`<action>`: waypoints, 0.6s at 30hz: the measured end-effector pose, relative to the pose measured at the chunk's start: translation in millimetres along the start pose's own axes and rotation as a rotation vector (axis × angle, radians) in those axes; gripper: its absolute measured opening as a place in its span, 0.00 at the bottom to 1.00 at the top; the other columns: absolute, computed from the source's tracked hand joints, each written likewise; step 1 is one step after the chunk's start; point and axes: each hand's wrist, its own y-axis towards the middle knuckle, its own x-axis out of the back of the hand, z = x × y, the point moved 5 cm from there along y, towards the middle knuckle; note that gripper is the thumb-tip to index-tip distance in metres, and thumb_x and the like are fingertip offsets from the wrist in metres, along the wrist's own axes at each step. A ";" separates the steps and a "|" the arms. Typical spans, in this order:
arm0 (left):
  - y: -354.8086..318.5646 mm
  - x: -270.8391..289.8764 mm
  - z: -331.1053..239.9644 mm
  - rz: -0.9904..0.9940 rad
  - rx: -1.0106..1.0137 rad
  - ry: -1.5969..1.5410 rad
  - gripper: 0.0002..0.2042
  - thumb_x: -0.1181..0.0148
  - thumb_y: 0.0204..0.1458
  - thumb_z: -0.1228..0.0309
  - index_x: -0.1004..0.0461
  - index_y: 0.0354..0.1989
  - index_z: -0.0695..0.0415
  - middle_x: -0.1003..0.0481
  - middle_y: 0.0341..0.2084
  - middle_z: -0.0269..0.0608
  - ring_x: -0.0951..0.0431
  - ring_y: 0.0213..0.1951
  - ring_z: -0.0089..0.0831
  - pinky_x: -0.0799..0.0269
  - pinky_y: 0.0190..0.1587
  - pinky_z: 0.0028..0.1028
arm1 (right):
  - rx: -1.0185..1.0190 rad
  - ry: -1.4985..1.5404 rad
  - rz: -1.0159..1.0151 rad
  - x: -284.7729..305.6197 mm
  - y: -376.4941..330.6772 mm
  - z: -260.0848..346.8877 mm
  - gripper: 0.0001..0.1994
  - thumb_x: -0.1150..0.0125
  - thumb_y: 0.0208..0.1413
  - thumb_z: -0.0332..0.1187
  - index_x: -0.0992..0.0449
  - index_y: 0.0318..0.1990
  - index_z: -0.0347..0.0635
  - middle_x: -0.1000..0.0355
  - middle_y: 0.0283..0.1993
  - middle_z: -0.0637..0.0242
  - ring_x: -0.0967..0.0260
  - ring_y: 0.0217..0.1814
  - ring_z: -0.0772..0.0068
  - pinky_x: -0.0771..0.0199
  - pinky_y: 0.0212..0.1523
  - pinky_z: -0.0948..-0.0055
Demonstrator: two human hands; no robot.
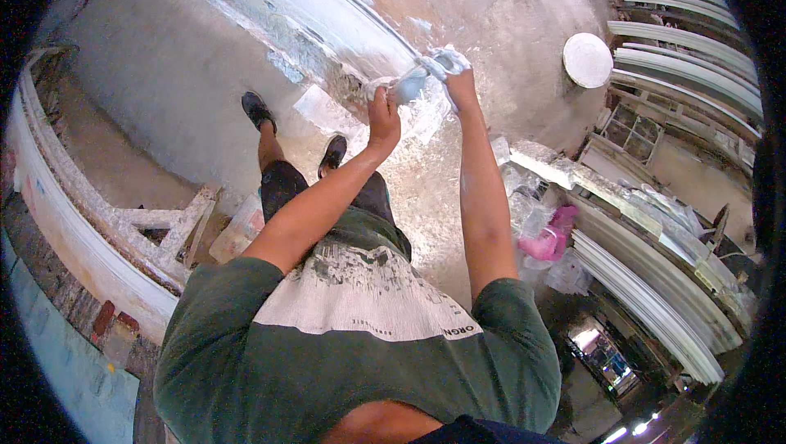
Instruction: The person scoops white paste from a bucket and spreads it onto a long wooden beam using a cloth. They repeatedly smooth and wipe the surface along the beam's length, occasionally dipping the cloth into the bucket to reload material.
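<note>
In the head view, the long, pale counter [327, 10] runs in from the upper left, and the white, wet-looking wad [416, 80] is right at its near end, stretched between the two hands; whether the wad touches the counter there, I cannot tell. The left hand [383, 121], just beyond the counter's end, has its grip curled around the wad's left part, the thumb up. The right hand [461, 88], farther to the right of that end, has its grip clenched on the bunched right part, with folds spilling over the fingers. The wad looks soft and limp, likely light for its bulk but weighed down by moisture, and probably slippery, so a thin pinch could slide or tear it. The bunched ends seem the best places to hold, with whole-hand closure and even tension; the sagging middle offers less purchase. Just below the counter's end, a white sheet [327, 110] lies on the floor, near the wearer's shoes [257, 110]. Well to the right of the counter is a white disc [587, 60]; lower right of it, a pink bag [548, 234] sits beside stacked white strips [647, 305].
</note>
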 end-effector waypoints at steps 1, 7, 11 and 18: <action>-6.1 -5.5 1.3 0.005 0.001 -0.004 0.12 0.60 0.59 0.66 0.37 0.37 0.65 0.34 0.29 0.58 0.34 0.34 0.53 0.41 0.39 0.44 | -0.070 0.084 -0.027 5.1 -9.1 -9.5 0.13 0.39 0.46 0.29 0.25 0.42 0.38 0.26 0.40 0.66 0.31 0.41 0.76 0.34 0.45 0.77; -21.4 -12.0 -1.3 -0.033 -0.083 -0.017 0.11 0.58 0.58 0.68 0.37 0.38 0.66 0.33 0.27 0.58 0.35 0.33 0.55 0.41 0.36 0.43 | -0.101 0.503 -0.407 -20.2 -45.2 -66.4 0.19 0.46 0.54 0.38 0.33 0.52 0.42 0.33 0.48 0.67 0.36 0.45 0.74 0.33 0.41 0.73; -25.1 -18.3 -9.4 0.158 0.057 -0.060 0.12 0.58 0.58 0.67 0.37 0.39 0.66 0.33 0.33 0.60 0.35 0.37 0.55 0.40 0.40 0.43 | -0.286 0.989 -0.469 -54.7 -69.7 -97.1 0.18 0.50 0.55 0.39 0.35 0.51 0.40 0.32 0.45 0.64 0.33 0.41 0.69 0.29 0.39 0.70; -38.1 -45.8 -49.6 0.090 0.142 -0.195 0.15 0.56 0.57 0.63 0.36 0.38 0.66 0.31 0.27 0.58 0.31 0.33 0.53 0.37 0.37 0.41 | -0.174 1.105 -0.439 -34.7 -121.5 -111.0 0.19 0.53 0.57 0.40 0.36 0.52 0.38 0.32 0.47 0.61 0.32 0.45 0.65 0.30 0.44 0.67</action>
